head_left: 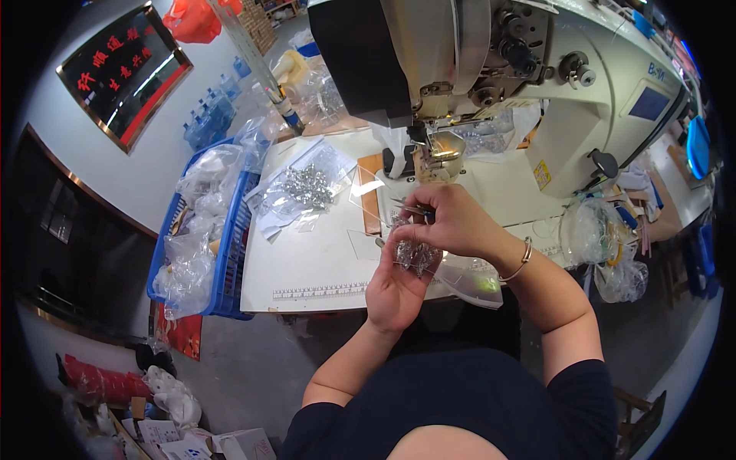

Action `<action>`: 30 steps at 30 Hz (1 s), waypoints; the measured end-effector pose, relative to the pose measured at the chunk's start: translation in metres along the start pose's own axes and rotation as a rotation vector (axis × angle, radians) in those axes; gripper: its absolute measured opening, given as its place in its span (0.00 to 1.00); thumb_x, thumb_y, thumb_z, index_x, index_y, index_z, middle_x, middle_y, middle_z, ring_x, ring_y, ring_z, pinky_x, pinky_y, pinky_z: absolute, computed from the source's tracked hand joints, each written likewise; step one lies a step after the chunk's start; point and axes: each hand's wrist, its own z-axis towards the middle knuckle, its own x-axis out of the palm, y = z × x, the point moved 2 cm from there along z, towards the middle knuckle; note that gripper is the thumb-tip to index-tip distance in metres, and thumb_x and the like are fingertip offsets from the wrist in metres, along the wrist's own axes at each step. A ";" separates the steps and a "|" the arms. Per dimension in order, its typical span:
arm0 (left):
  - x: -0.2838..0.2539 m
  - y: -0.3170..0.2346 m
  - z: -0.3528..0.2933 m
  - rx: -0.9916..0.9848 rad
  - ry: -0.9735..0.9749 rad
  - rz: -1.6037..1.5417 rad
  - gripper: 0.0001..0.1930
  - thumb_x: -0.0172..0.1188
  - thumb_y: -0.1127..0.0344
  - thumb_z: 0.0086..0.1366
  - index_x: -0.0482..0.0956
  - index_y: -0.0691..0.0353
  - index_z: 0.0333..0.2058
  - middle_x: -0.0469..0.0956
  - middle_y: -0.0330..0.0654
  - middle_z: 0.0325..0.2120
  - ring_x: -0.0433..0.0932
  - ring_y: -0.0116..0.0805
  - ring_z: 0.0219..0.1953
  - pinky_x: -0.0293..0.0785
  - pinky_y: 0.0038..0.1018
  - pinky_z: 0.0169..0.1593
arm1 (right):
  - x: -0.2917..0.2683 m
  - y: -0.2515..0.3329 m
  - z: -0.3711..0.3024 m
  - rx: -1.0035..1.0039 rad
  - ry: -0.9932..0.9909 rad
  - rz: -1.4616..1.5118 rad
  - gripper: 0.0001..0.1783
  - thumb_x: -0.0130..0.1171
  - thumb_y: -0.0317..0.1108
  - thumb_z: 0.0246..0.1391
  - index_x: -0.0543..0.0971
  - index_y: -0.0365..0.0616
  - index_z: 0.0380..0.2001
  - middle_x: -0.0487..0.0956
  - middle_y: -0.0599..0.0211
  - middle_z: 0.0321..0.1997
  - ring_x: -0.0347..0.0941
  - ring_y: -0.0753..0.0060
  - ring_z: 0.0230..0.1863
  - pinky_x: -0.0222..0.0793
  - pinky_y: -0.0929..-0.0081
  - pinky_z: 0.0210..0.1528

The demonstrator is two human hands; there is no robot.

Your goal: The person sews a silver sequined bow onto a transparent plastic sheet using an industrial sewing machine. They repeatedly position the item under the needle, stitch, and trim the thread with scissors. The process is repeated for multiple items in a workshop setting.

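Observation:
My left hand is closed around a small cluster of shiny silvery pieces just in front of the sewing machine. What exactly the pieces are is too small to make out. Above them, my right hand grips small pointed thread snips, their blades toward the left; its fingertips are close to the cluster. Left of both hands, a heap of similar silvery pieces lies on a clear plastic bag. The machine's needle area is just beyond my right hand.
A blue plastic basket full of clear bags stands at the table's left. The white table has a printed ruler along its front edge. A clear curved sheet sits by my right forearm. More plastic bags lie at right.

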 end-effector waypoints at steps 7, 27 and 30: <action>-0.002 0.001 0.000 -0.002 -0.019 0.051 0.24 0.30 0.53 0.71 0.50 0.56 0.62 0.55 0.43 0.62 0.55 0.40 0.64 0.49 0.43 0.66 | 0.002 0.000 -0.003 0.053 0.014 0.011 0.13 0.67 0.36 0.41 0.78 0.38 0.26 0.78 0.65 0.23 0.74 0.77 0.24 0.69 0.78 0.30; -0.014 0.002 -0.001 0.154 -0.153 0.259 0.19 0.47 0.76 0.65 0.63 0.59 0.54 0.71 0.45 0.48 0.73 0.37 0.50 0.72 0.36 0.54 | 0.001 -0.015 -0.007 -0.092 -0.138 0.007 0.19 0.71 0.40 0.36 0.79 0.41 0.32 0.79 0.65 0.31 0.75 0.71 0.35 0.68 0.73 0.34; -0.016 0.001 -0.002 0.132 -0.158 0.287 0.18 0.48 0.76 0.64 0.64 0.57 0.53 0.71 0.43 0.47 0.74 0.40 0.48 0.73 0.40 0.52 | -0.015 -0.015 -0.008 -0.043 0.048 0.055 0.21 0.71 0.41 0.36 0.80 0.41 0.34 0.80 0.67 0.33 0.74 0.73 0.35 0.67 0.74 0.34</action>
